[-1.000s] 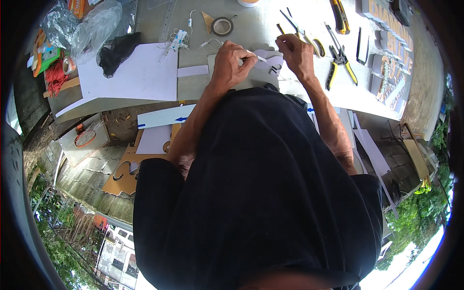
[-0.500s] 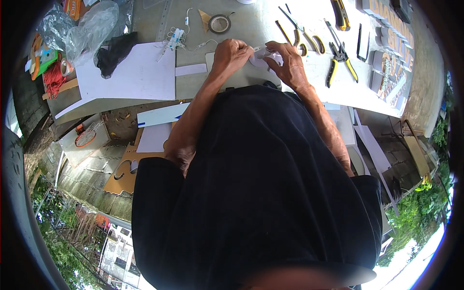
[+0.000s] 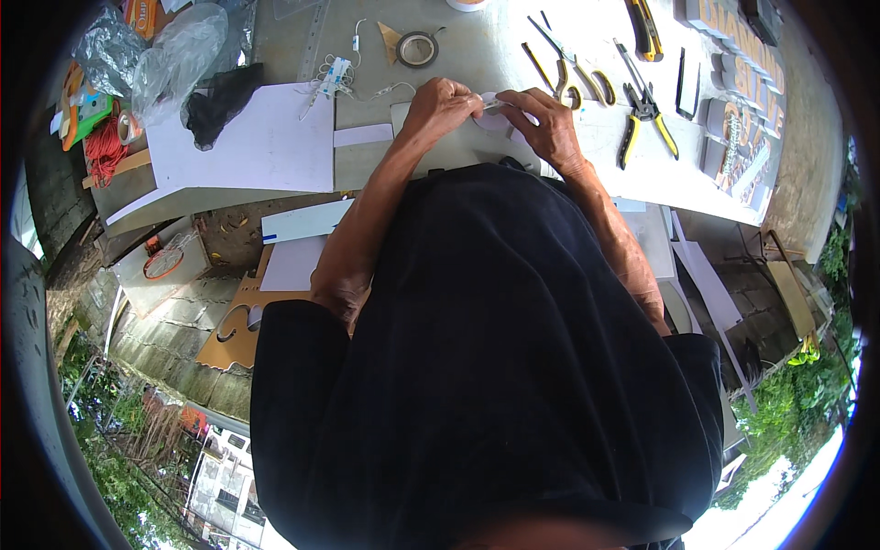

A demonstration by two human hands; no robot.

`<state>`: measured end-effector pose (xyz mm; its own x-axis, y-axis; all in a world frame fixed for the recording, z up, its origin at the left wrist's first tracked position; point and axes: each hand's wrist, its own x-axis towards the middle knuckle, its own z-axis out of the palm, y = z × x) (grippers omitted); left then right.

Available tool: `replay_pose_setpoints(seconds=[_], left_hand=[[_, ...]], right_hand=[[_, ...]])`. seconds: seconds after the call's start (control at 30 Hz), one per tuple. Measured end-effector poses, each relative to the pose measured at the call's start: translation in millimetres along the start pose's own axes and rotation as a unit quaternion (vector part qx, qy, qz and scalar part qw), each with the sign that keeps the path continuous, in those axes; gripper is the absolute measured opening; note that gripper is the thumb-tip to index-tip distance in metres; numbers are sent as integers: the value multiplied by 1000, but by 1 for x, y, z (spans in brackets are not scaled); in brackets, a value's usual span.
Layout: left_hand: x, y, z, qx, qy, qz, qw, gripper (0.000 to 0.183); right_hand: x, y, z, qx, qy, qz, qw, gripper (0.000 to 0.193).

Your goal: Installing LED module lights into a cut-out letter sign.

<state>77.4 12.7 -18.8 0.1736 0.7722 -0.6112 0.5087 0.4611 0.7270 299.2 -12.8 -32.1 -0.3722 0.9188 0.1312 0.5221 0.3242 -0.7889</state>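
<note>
My left hand [image 3: 445, 105] is pinched around one end of a small white piece [image 3: 492, 104], above the near part of the table. From the left hand a thin white wire [image 3: 390, 90] runs left to a tangled bundle of small white-and-blue modules [image 3: 335, 76]. My right hand [image 3: 548, 124] has its thumb and forefinger closed at the other end of the white piece. Beneath the fingers lies a pale, rounded white shape, partly covered by the hands. A roll of dark tape [image 3: 417, 49] lies just beyond the left hand.
Scissors [image 3: 573, 69], yellow-handled pliers [image 3: 645, 115] and a utility knife [image 3: 646, 32] lie to the right, beside raised block letters [image 3: 733, 55]. On the left are white sheets [image 3: 247, 137], clear plastic bags [image 3: 183, 50], black cloth [image 3: 220, 105] and red cord [image 3: 107, 147].
My right thumb and forefinger, spread apart before, have closed on the white piece, which now shows between both hands. The left hand has barely moved.
</note>
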Motion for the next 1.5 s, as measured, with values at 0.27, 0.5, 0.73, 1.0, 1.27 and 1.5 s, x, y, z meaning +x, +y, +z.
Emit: replay_pose_setpoints(seconds=[0.27, 0.5, 0.73, 1.0, 1.27, 1.5], left_hand=[[-10, 2, 6, 36, 7, 36, 999, 28], [-27, -22, 28, 246, 351, 352, 832, 46], [-27, -44, 64, 227, 289, 303, 879, 56], [-27, -43, 67, 222, 275, 291, 889, 55], [-37, -58, 65, 170, 273, 314, 893, 47], [-22, -46, 44, 290, 335, 393, 806, 38]], right_hand=[[-1, 2, -2, -32, -45, -19, 998, 16], [2, 15, -16, 14, -5, 78, 997, 19], [5, 12, -24, 18, -26, 131, 991, 20], [-5, 9, -13, 27, -7, 100, 995, 18], [-18, 6, 14, -28, 41, 74, 996, 15], [-18, 2, 20, -147, 41, 23, 988, 13]])
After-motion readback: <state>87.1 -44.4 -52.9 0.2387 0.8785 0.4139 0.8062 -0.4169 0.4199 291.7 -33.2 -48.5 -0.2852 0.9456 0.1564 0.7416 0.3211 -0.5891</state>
